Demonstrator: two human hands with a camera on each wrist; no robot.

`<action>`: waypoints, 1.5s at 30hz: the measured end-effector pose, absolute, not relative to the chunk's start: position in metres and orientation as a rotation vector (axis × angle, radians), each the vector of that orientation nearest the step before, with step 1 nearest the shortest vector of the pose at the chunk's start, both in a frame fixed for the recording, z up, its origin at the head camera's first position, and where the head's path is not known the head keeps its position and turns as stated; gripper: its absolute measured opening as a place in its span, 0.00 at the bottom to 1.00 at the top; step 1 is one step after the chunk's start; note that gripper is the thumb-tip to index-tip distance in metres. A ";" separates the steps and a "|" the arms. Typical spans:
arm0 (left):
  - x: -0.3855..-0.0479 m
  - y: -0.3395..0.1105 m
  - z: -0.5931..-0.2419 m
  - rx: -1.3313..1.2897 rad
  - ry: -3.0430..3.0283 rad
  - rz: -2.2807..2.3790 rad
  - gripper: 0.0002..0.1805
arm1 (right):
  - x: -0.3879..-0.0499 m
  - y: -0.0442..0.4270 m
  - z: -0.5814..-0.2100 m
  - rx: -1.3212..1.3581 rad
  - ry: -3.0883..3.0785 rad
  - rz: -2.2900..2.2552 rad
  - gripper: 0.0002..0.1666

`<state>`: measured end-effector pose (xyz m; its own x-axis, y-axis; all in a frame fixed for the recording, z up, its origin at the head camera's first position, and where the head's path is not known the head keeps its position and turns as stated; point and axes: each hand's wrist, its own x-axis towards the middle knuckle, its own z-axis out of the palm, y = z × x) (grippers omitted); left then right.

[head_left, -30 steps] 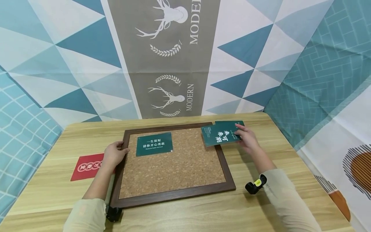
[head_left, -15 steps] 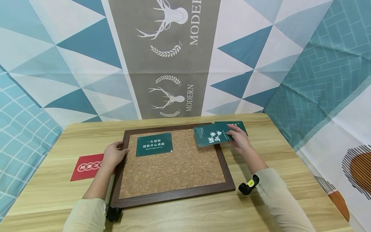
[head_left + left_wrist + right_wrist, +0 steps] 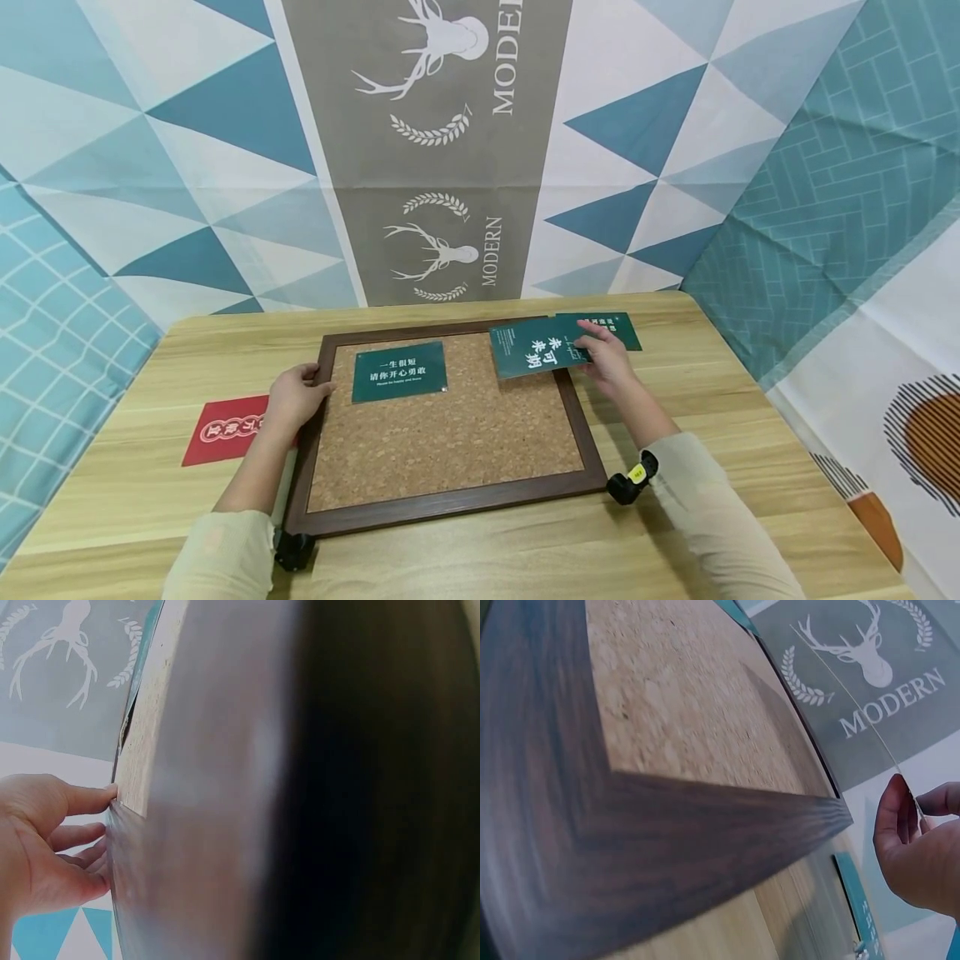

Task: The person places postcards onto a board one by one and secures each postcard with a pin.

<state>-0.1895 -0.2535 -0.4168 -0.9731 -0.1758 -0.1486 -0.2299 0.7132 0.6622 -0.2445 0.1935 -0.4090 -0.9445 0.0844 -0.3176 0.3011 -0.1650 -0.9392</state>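
Note:
A brown-framed cork board [image 3: 450, 442] lies on the wooden table, slightly turned. At its left edge my left hand [image 3: 298, 397] holds the frame; the left wrist view shows this hand [image 3: 52, 840] with its fingertips at the frame's rim. My right hand [image 3: 606, 360] pinches a green card [image 3: 534, 348] with white lettering by its right end. That card hovers above the board's upper right corner, and the right wrist view shows it edge-on as a thin sheet [image 3: 862, 712]. Another green card [image 3: 399, 372] lies on the board's upper left.
Right of the board's far corner, a further green card [image 3: 621, 329] lies on the table [image 3: 720, 400], partly covered by the held card and hand. A red card [image 3: 225, 429] is on the left, partly behind the left forearm. A patterned cloth [image 3: 442, 208] hangs behind the table.
My right hand has carried the green card leftward, further over the board, exposing more of the card on the table. My left hand stays at the frame's left edge.

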 end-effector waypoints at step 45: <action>-0.190 -0.254 -0.417 -0.354 2.840 1.105 0.33 | -0.244 0.137 -0.421 0.423 1.974 -2.244 0.28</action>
